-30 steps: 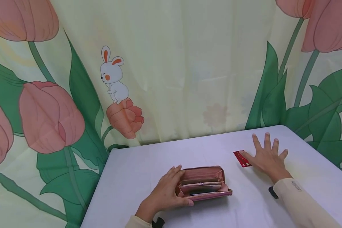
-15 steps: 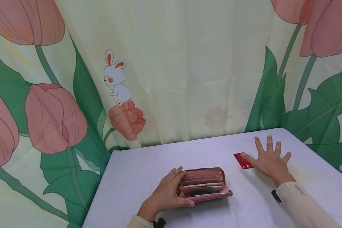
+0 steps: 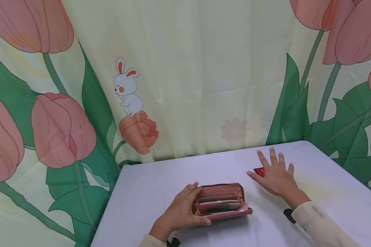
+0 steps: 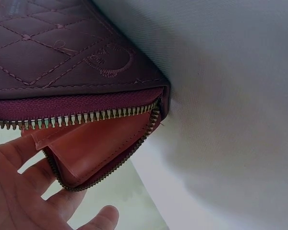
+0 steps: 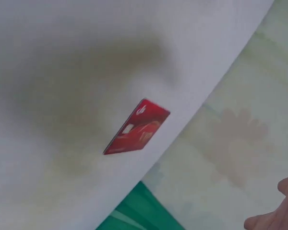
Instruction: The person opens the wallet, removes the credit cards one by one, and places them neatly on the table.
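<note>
A pink zip-around wallet [image 3: 222,189] stands unzipped on the white-covered table, its pockets facing up. My left hand [image 3: 180,210] holds the wallet's left end, thumb along the front side and fingers at the back. The left wrist view shows the wallet's dark quilted cover [image 4: 62,52] and brass zipper teeth close up. Over to the right, my right hand [image 3: 276,179] is spread above a red bank card [image 3: 259,171], partly hiding it. In the right wrist view the whole card [image 5: 138,128] lies flat, with the fingers apart from it.
The white tabletop [image 3: 160,175] extends around the wallet and card. Its back edge meets a curtain [image 3: 185,85] printed with tulips and a rabbit. Inside the wallet, a zipped divider [image 3: 219,201] separates the compartments.
My right hand has shifted left, from beside the card to over it, covering more of it. The left hand and wallet stay in place. The head view has tilted slightly.
</note>
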Motion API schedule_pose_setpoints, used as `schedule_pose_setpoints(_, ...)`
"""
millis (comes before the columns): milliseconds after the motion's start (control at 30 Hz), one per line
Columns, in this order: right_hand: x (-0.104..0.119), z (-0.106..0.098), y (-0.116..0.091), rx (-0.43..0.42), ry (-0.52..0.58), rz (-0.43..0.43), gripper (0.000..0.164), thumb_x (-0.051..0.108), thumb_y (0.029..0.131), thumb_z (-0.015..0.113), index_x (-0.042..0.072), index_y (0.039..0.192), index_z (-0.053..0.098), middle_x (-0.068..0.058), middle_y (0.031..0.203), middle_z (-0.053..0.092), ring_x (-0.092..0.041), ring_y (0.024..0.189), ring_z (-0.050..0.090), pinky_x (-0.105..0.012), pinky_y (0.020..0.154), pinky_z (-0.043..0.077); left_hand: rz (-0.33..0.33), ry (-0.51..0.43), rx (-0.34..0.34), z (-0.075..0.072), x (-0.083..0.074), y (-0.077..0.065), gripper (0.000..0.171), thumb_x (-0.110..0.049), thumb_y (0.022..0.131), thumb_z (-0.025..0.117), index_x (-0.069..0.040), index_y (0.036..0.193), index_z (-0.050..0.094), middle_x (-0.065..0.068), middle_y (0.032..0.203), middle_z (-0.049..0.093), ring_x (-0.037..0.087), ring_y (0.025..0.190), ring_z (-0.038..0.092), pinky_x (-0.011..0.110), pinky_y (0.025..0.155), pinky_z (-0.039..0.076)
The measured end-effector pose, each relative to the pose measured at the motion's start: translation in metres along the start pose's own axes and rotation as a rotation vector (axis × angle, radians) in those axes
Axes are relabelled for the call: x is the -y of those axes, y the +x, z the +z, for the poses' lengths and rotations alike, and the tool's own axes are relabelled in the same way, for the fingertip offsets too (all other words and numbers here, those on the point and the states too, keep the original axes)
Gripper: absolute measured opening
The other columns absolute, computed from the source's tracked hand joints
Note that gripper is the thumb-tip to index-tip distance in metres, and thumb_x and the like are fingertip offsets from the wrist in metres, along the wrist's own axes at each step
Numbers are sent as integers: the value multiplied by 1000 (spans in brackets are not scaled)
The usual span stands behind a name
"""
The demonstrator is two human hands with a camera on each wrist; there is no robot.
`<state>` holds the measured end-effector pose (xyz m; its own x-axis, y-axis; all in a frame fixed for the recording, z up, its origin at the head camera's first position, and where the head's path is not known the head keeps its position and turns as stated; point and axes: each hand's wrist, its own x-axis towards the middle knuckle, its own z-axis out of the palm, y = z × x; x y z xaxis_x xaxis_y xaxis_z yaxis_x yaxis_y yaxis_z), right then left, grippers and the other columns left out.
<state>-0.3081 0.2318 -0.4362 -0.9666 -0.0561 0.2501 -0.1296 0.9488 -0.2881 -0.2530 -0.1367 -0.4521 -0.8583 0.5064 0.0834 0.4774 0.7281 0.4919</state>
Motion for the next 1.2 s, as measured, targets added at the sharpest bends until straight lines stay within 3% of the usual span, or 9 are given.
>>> schedule_pose_setpoints(133,23,0,-7,-5,45,-152,85,62,94,66,7,156,45,-34,160,34,-60,141,36,-80,108,31,-6,-4,0,2,1,0,108,-70,75,83,-16,159,43,5,169,33,36,156,29,62,121,29)
schedule_pose_setpoints(267,48,0,-16,-35,104,-349,37,31,91,81,9,120,74,-11,115,70,-31,103,69,-49,86,60,-15,-9,2,3,1,-1,107,-68,75,84,-17,159,43,5,169,33,35,156,28,61,122,29)
schedule_pose_setpoints(333,62,0,-20,-36,140,-426,18,22,88,84,14,104,78,5,95,69,-14,85,66,-34,74,60,-14,-2,-2,3,1,-1,107,-69,74,84,-17,158,43,5,169,34,36,156,29,62,121,30)
schedule_pose_setpoints(433,83,1,-27,-31,190,-521,10,18,87,84,18,94,79,15,84,64,-1,73,55,-22,65,55,-6,5,-8,4,0,-2,106,-68,75,84,-16,158,44,6,168,35,37,155,31,62,120,31)
schedule_pose_setpoints(567,104,4,-35,18,227,-635,8,18,86,85,20,89,78,16,80,61,3,68,48,-19,62,51,-3,15,-10,4,1,-2,106,-69,75,84,-16,158,43,4,169,34,37,155,31,62,120,31)
schedule_pose_setpoints(767,116,6,-37,74,216,-724,9,17,85,86,21,89,79,14,84,67,2,73,54,-25,70,58,1,16,-8,2,1,4,107,-72,76,81,-18,160,41,2,170,31,35,156,29,61,121,30)
schedule_pose_setpoints(900,119,5,-34,122,219,-737,9,15,84,88,19,89,81,15,85,70,2,76,57,-29,75,60,16,37,-15,0,1,6,108,-75,76,79,-18,159,42,2,169,32,35,156,30,60,121,31)
schedule_pose_setpoints(1100,126,4,-33,341,239,-725,5,16,86,87,17,89,83,18,80,71,4,71,56,-27,71,56,-4,5,3,1,1,3,108,-72,75,82,-18,159,42,4,170,32,36,156,28,61,121,30)
schedule_pose_setpoints(1200,129,5,-33,402,220,-716,4,16,86,87,18,87,83,17,76,70,2,67,54,-24,67,52,-6,-3,3,1,0,2,107,-71,75,82,-19,160,42,3,170,31,36,157,27,61,121,29)
